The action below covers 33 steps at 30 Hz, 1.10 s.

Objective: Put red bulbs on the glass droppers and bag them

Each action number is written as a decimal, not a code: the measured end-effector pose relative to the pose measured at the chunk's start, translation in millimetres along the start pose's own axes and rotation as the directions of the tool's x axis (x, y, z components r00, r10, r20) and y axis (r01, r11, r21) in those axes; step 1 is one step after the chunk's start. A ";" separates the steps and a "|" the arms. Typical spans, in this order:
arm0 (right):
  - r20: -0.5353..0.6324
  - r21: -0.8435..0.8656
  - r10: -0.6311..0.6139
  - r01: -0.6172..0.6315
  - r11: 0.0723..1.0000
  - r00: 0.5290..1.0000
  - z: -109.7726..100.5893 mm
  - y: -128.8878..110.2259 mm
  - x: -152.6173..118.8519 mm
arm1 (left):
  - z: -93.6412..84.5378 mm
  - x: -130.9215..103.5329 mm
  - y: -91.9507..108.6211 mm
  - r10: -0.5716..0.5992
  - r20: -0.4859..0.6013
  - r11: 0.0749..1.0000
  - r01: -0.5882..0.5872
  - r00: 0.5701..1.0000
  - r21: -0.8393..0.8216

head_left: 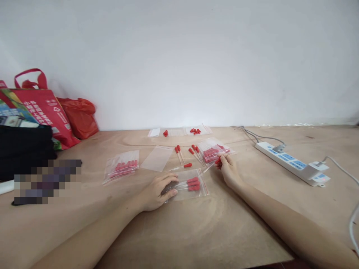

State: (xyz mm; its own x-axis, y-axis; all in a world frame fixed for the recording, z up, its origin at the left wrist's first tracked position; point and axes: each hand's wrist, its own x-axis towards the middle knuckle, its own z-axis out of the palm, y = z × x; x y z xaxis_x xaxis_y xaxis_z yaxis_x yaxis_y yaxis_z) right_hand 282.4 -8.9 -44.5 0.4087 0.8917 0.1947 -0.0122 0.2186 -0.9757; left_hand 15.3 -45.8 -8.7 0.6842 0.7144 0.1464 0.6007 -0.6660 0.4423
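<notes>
My right hand (229, 172) pinches a dropper (208, 168) by its red rubber bulb, the clear tube slanting down to the left toward the open end of a zip-lock bag (182, 194). Several red-bulbed droppers (193, 184) lie inside that bag. My left hand (159, 191) grips the bag's left end between thumb and fingers. Just beyond lie loose droppers, among them a single one (187, 165) lying sideways, a pair (179, 152) and a small group (196, 152). A filled bag of droppers (213, 152) rests behind my right hand.
Another filled bag (122, 165) and a flat clear bag (157, 157) lie at left. Near the wall are clear tubes (175, 132) and loose red bulbs (195, 131). A power strip (291, 160) with cables stands right; shopping bags (53, 116) and a black item (25, 149) sit left.
</notes>
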 end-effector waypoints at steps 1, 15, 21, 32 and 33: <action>0.010 -0.009 -0.007 0.007 1.000 1.000 0.1 -0.1 -0.2 | -0.1 0.0 0.3 0.001 -0.003 1.000 -0.001 1.000 -0.002; 0.284 0.179 0.236 -0.293 0.939 0.929 18.3 -10.3 -30.0 | 0.6 -2.1 -0.6 -0.059 0.013 0.997 0.059 0.998 -0.041; 0.474 -0.073 0.240 -0.234 0.970 0.847 20.6 -20.4 -41.5 | 0.8 -1.4 0.5 -0.059 -0.007 0.997 0.059 0.998 -0.045; 0.483 -0.167 0.309 -0.260 0.951 0.820 29.1 -6.9 -34.9 | 1.6 0.1 -0.3 -0.047 -0.001 0.999 0.047 0.999 0.004; 0.465 -0.192 0.296 -0.231 0.954 0.834 29.9 -4.9 -34.3 | 1.8 0.0 -0.5 -0.044 -0.003 0.999 0.044 0.999 0.003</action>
State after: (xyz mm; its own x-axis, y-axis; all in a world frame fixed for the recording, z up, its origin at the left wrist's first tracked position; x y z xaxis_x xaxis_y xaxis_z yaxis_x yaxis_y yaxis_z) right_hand 241.2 -28.7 -43.4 -0.0872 0.9930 -0.0795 0.0692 -0.0736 -0.9949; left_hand 15.8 -45.9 -10.5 0.6563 0.7434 0.1292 0.6312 -0.6347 0.4457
